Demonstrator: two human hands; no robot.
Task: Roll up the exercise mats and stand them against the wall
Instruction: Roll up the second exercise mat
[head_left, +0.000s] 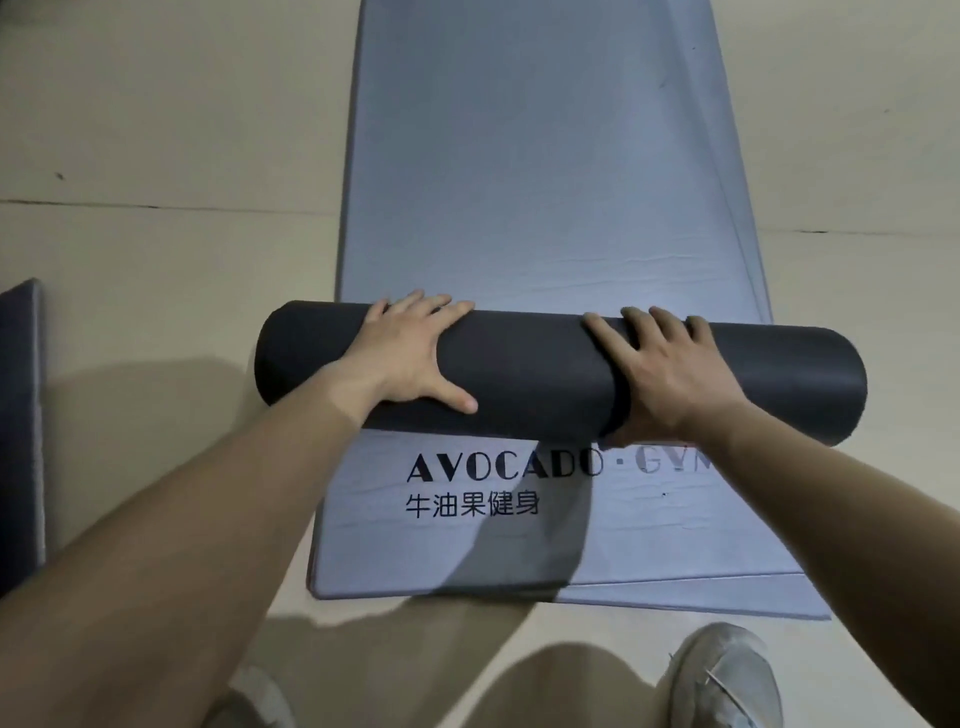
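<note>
A dark grey roll of mat (540, 364) lies crosswise on blue-grey mats (535, 171) spread flat on the floor. Its unrolled part runs away from me. My left hand (415, 353) presses on the left part of the roll, fingers spread over the top. My right hand (660, 364) lies on the right part, fingers draped over the far side. Below the roll another flat mat (467, 561) shows black lettering. Its near edge is offset from a sheet under it.
The floor (156, 156) is beige with thin seams. The edge of another dark mat (21, 415) shows at the far left. My shoes (727, 675) stand at the bottom, just before the near end of the flat mats.
</note>
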